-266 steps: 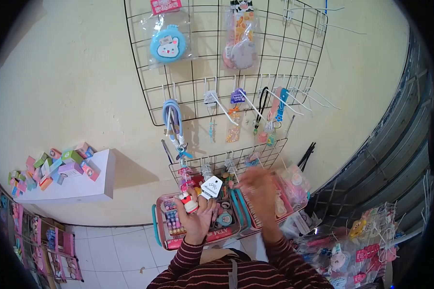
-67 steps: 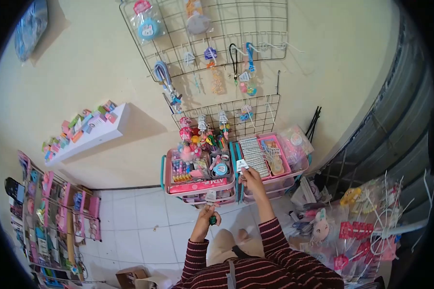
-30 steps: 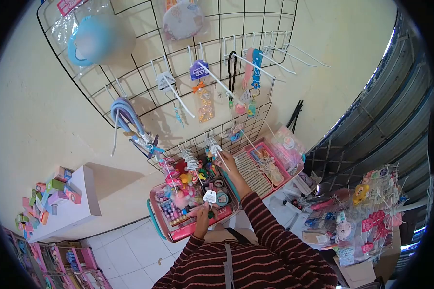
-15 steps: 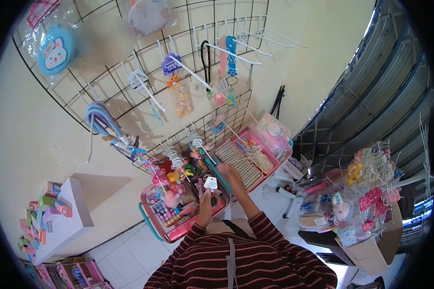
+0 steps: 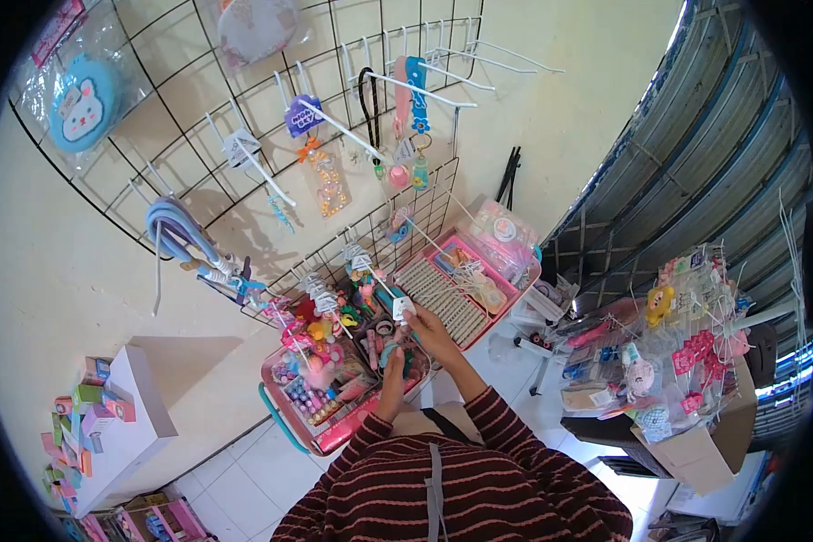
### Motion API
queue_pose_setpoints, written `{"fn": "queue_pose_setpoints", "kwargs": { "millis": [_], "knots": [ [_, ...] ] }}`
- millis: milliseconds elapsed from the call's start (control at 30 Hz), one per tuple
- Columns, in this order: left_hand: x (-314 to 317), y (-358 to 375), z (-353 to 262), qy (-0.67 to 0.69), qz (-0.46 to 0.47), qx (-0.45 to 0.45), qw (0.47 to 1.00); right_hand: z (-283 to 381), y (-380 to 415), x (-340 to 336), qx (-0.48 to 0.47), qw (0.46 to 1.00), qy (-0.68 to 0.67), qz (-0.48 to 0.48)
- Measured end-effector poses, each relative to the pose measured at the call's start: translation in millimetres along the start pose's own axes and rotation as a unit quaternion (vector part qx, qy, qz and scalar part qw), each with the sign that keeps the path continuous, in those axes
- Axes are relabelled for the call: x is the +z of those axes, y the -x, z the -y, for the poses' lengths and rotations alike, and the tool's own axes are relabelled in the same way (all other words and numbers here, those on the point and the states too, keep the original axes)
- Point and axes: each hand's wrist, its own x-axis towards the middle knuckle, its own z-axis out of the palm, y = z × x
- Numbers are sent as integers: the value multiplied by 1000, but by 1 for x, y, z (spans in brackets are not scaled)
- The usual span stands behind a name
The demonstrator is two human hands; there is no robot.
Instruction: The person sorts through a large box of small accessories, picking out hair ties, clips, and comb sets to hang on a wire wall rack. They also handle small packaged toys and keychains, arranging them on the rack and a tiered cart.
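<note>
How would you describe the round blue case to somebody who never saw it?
On the wall, find the large black wire grid. At its left end hangs a clear bag with the round blue case inside. Its white animal face sets it apart from the pale round item to its right.

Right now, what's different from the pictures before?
The white tag was in the left hand; now the right hand pinches it. Before that, the right hand was up by a white hook. I can't tell if the left hand still holds something. The blue bunny pouch still hangs up high, and the pink basket is still below.
</note>
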Motion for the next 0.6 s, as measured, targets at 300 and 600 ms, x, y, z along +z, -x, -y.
{"fn": "queue_pose_setpoints", "kwargs": {
  "millis": [300, 600],
  "knots": [
    [-7, 4, 3, -20, 28, -61, 998, -29, -44, 4, -39, 998, 38, -2],
    [-5, 31, 23, -12, -6, -173, 985, -50, -122, 6, -80, 991, 111, 7]
  ]
}}
